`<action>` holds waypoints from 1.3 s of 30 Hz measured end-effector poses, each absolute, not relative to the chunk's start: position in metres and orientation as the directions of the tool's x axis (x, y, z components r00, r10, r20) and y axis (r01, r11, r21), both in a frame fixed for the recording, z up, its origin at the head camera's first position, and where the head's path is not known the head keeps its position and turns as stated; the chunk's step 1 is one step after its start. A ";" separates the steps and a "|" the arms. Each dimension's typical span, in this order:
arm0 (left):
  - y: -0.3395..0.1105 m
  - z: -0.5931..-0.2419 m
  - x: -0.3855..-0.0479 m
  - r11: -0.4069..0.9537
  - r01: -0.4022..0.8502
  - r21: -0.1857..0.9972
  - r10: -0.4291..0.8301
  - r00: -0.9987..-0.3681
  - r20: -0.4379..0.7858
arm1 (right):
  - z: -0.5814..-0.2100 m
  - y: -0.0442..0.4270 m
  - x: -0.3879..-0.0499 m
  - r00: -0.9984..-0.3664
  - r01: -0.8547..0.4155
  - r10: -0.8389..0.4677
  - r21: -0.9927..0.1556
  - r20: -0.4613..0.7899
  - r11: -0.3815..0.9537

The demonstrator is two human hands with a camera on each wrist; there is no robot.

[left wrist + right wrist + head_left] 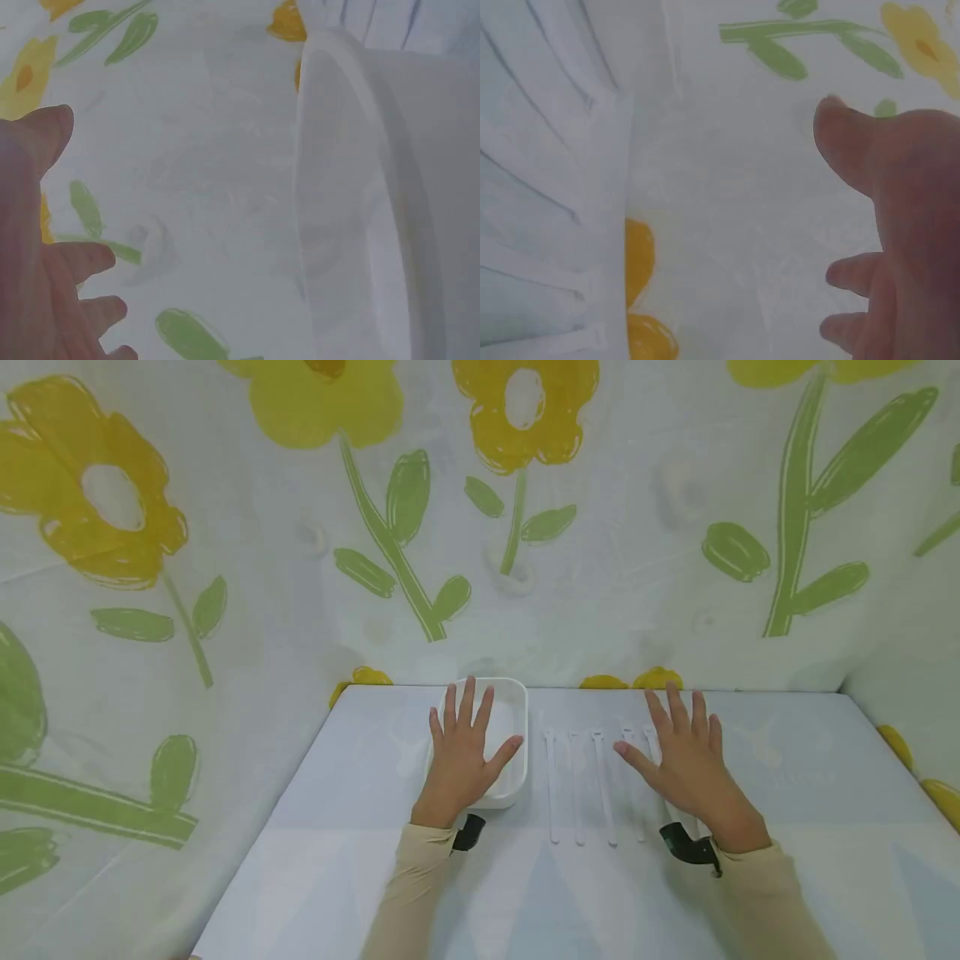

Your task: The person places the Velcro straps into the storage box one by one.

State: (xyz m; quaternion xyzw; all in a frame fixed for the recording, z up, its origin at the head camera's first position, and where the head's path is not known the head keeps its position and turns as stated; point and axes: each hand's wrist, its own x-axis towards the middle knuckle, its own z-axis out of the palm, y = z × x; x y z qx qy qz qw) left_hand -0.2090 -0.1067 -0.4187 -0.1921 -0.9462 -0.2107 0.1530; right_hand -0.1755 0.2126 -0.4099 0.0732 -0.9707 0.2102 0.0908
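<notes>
My left hand (pixel 461 762) is held with fingers spread above a white rounded rectangular tub (pixel 522 735), hiding its left part. Nothing is in its grasp. In the left wrist view the wall of the tub (pixel 401 217) rises to the right of the fingers. Over to the right, my right hand (pixel 688 767) is likewise spread and holds nothing. It hovers over the right end of a row of several thin white plastic strips (pixel 603 789), covering part of that end. Each strip has a small wider head at its far end; they look like cable ties.
The pale table (pixel 322 860) carries faint blue triangle shapes. Behind and beside it hangs a white cloth (pixel 600 568) printed with yellow flowers and green leaves. A black wrist mount (pixel 686 846) sits below the right hand, and another (pixel 469 832) by the left wrist.
</notes>
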 end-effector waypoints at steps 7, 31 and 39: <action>-0.137 -0.415 -0.213 0.777 0.362 0.515 0.212 -0.921 0.326 | -0.397 0.220 -0.181 -0.966 -0.216 -0.104 -0.517 0.237 0.828; -0.177 -0.453 -0.220 0.673 0.149 0.725 0.067 -0.988 0.141 | -0.404 0.250 -0.167 -0.975 -0.012 0.140 -0.663 0.175 0.748; -0.178 -0.460 -0.226 0.676 0.111 0.729 0.092 -0.994 0.065 | -0.411 0.263 -0.173 -0.968 0.030 0.188 -0.668 0.166 0.743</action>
